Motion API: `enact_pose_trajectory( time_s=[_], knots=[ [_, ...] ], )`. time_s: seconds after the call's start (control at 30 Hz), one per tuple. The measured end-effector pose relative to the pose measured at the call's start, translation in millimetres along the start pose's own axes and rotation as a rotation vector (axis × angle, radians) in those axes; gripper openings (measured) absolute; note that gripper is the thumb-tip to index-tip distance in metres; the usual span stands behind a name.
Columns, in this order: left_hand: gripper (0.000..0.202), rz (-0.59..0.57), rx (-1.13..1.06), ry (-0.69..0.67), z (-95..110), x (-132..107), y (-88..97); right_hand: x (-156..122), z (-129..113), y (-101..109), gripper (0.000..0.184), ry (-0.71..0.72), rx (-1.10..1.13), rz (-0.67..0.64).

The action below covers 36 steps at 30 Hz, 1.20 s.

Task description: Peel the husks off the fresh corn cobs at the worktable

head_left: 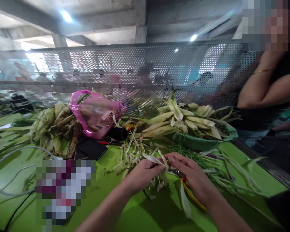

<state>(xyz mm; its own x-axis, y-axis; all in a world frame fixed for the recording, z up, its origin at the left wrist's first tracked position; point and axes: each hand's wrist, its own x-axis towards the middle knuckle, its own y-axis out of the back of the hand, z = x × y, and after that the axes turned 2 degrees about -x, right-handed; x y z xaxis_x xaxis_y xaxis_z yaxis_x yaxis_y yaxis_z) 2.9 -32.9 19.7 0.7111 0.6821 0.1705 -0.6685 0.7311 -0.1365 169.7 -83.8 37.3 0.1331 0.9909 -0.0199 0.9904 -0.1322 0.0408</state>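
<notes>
My left hand [141, 174] is closed, its thumb and fingers pinching a pale strip of corn husk [152, 158]. My right hand [190, 170] meets it from the other side, fingertips pressed on the same husk piece. Just where the husk passes between the fingers is partly hidden. Under my right hand, on the green table, lie pliers [195, 199] with yellow and red handles, partly covered by the hand. A loose husk piece [185, 201] rests beside the handles. Small husk scraps [132, 158] are scattered behind and below my hands.
A green basket [205, 143] heaped with corn husks stands behind at right, near green stalks [222, 174]. A pink plastic bag [94, 112], black phone [93, 149], husk pile [48, 124] and cable [16, 149] lie leftward. Behind runs a perforated metal screen [106, 64]. Another person's arm [261, 83] is at right.
</notes>
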Motion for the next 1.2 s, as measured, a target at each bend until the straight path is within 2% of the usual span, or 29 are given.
enact_pose_trajectory(
  time_s=[0.07,0.23,0.37,0.47,0.57,0.67,0.73,0.83,1.03,1.13,1.2],
  knots=[
    [0.037,-0.023,0.014,0.004,-2,0,-0.8,-1,2,-1,0.031,0.031,-0.002,0.000],
    [0.037,-0.020,0.091,0.069,-2,-2,-0.6,2,15,-5,0.030,0.063,0.097,0.109],
    [0.030,-0.031,0.176,0.034,3,-4,1.4,7,21,-2,0.032,0.085,0.087,0.153],
    [0.027,-0.040,0.158,0.035,3,-2,1.3,7,18,5,0.030,0.210,-0.167,0.220],
    [0.026,-0.037,0.183,0.013,-3,1,1.0,4,8,10,0.030,0.508,-0.515,0.316],
    [0.025,-0.008,0.343,0.016,-11,2,1.7,0,0,5,0.016,0.663,-0.726,0.173],
    [0.022,0.017,0.453,0.035,-16,1,1.8,-2,-1,-1,0.008,0.671,-0.773,0.075],
    [0.023,0.012,0.477,0.061,-20,-1,-0.7,-2,2,-8,0.003,0.646,-0.747,0.049],
    [0.023,-0.022,0.331,0.095,-23,-2,-13.5,1,10,-10,0.007,0.581,-0.550,0.109],
    [0.025,-0.020,0.210,0.093,-23,-1,-17.6,0,6,-13,0.008,0.551,-0.519,0.102],
    [0.030,0.022,0.100,0.128,-21,0,-17.0,-2,0,-12,0.008,0.536,-0.504,0.122]
  ],
)
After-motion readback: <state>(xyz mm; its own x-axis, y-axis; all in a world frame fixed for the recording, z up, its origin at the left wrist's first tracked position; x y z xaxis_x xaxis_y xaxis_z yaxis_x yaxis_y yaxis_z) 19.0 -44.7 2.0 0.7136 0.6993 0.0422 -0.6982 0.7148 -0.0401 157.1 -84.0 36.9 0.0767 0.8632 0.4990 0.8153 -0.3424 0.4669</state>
